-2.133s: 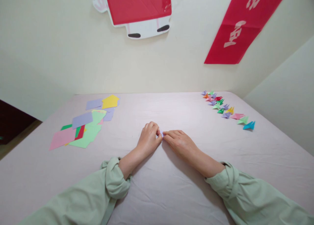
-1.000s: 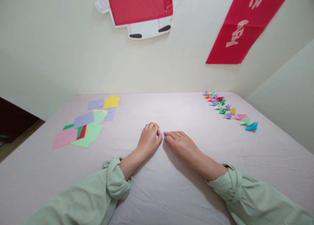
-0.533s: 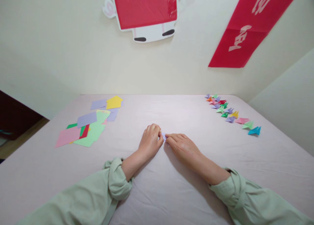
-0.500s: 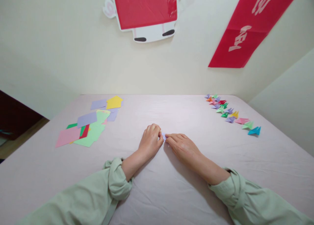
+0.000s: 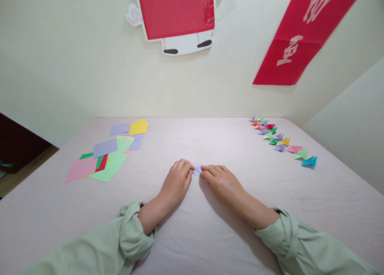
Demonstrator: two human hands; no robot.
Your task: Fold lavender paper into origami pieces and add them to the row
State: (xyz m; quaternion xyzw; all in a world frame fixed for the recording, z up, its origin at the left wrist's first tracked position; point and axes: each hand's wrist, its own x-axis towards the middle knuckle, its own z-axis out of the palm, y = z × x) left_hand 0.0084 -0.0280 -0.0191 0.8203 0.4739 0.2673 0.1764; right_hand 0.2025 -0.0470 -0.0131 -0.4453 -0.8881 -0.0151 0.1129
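Note:
A small lilac folded paper piece [image 5: 197, 169] lies on the pale cloth-covered table [image 5: 210, 235], between my two hands. My left hand [image 5: 175, 181] is curled, its fingertips pinching the left edge of the piece. My right hand [image 5: 220, 180] lies low on the cloth with fingers together, pressing the right edge of the same piece. Most of the paper is hidden under the fingertips. Both arms wear pale green sleeves.
Loose coloured paper sheets [image 5: 105, 159] in pink, green, lilac, yellow and red are spread at the left. A row of several small folded paper figures [image 5: 280, 141] runs along the far right. Red wall hangings [image 5: 295, 35] hang above.
My left hand has slid back toward me a little, so more of the lilac piece shows. The right hand has stayed in place. The view shifted slightly.

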